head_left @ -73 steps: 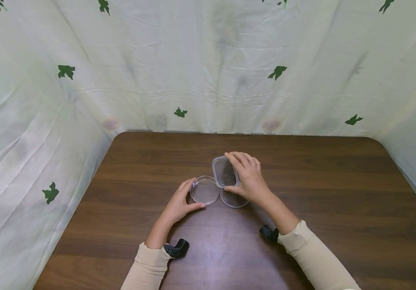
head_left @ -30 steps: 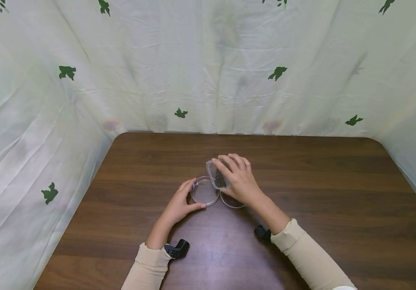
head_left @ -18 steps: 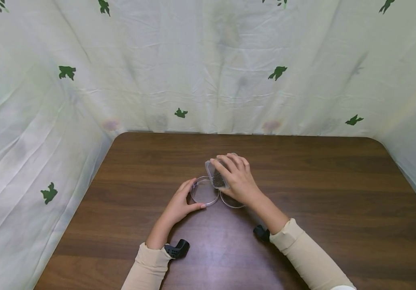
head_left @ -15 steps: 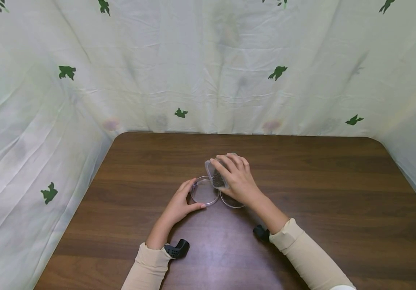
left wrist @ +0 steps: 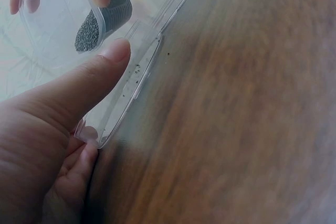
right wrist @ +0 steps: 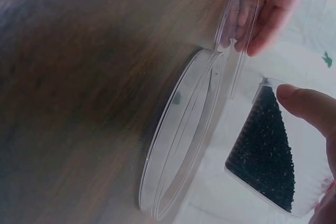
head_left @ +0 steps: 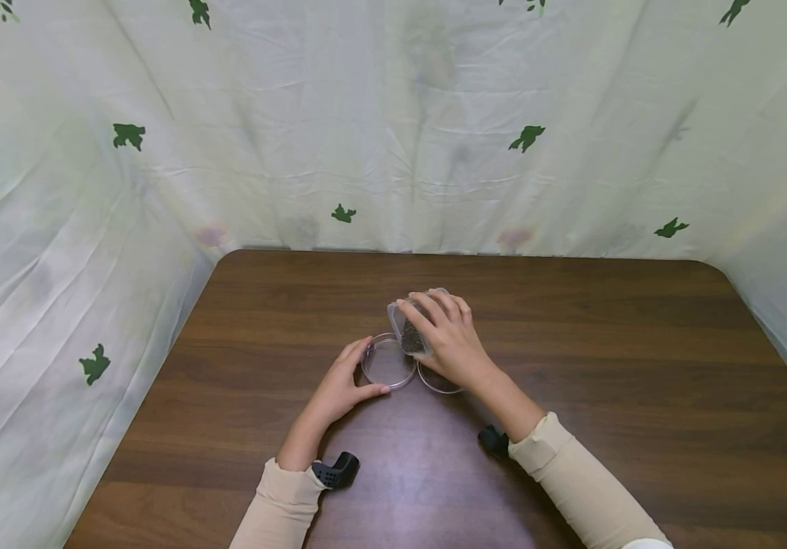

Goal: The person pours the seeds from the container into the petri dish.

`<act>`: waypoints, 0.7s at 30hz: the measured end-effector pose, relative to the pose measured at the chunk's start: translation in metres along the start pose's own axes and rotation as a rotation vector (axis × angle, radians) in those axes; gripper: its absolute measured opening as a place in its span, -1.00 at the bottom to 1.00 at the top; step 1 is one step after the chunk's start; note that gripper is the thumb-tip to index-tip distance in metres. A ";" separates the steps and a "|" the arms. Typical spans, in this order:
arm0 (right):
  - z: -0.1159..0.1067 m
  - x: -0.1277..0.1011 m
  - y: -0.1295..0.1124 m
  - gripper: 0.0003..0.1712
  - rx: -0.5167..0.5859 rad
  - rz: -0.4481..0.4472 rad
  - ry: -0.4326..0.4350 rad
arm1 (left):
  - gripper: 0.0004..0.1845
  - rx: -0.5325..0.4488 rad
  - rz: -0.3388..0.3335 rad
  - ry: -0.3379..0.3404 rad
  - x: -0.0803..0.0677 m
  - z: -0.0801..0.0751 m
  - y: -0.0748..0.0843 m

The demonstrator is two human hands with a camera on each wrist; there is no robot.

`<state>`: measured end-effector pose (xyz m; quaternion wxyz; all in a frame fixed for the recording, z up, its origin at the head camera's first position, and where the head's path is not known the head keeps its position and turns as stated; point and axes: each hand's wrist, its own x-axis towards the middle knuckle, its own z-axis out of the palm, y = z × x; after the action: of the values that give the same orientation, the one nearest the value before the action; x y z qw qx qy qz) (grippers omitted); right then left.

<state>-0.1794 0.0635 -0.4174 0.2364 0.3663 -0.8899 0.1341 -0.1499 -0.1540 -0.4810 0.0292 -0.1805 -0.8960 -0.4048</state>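
Note:
My left hand [head_left: 340, 387] holds a clear round petri dish [head_left: 388, 369] at its side, thumb on the near edge and fingers around the far one. A few dark specks [left wrist: 137, 70] show in this dish in the left wrist view. Above it, my right hand [head_left: 450, 339] grips a clear plastic tub [head_left: 396, 320] between thumb and fingers. The tub is tilted toward the left dish, and dark fine granules [right wrist: 265, 150] are heaped against its lower side. Another petri dish [right wrist: 181, 135] sits right beside the first, partly hidden under the right hand in the head view.
The dishes stand on a brown wooden table [head_left: 572, 343] with rounded far corners. A pale curtain [head_left: 284, 152] with green leaf-like shapes hangs behind and at both sides. One tiny dark grain [left wrist: 168, 54] lies on the wood close to the dishes.
Over the last couple of seconds my right hand has moved left and tipped the tub further over the left dish; lately it barely shifts. My left hand and both dishes stay in place.

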 end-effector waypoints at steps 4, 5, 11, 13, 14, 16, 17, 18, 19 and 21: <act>0.000 0.001 0.000 0.08 -0.008 0.003 -0.001 | -0.07 0.006 -0.001 -0.010 -0.001 -0.001 0.002; 0.000 0.001 0.000 0.08 -0.008 0.004 -0.002 | -0.07 0.006 -0.005 -0.012 -0.001 -0.002 0.002; 0.001 0.001 0.000 0.08 0.000 0.006 -0.001 | -0.07 0.006 -0.029 -0.018 -0.001 -0.001 0.002; 0.001 0.001 0.000 0.07 -0.005 0.002 0.002 | -0.07 0.004 -0.029 -0.019 -0.001 -0.001 0.002; 0.001 0.001 0.000 0.07 -0.009 0.000 0.002 | -0.07 0.002 -0.029 -0.019 -0.001 -0.001 0.002; 0.001 0.001 -0.001 0.06 -0.015 -0.004 0.004 | -0.08 0.003 -0.028 -0.018 -0.002 -0.001 0.002; 0.001 0.001 -0.001 0.05 -0.018 -0.006 0.004 | -0.08 0.002 -0.026 -0.017 -0.002 -0.001 0.002; 0.001 0.001 -0.001 0.05 -0.020 -0.008 0.005 | -0.08 0.004 -0.025 -0.018 -0.002 -0.001 0.002; 0.001 0.001 -0.001 0.05 -0.021 -0.009 0.006 | -0.08 0.005 -0.025 -0.018 -0.002 -0.001 0.002; 0.001 0.001 0.000 0.05 -0.020 -0.009 0.006 | -0.08 0.010 -0.028 -0.020 -0.002 -0.001 0.002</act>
<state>-0.1798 0.0625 -0.4177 0.2434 0.3678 -0.8887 0.1253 -0.1476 -0.1541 -0.4788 0.0154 -0.1716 -0.9007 -0.3989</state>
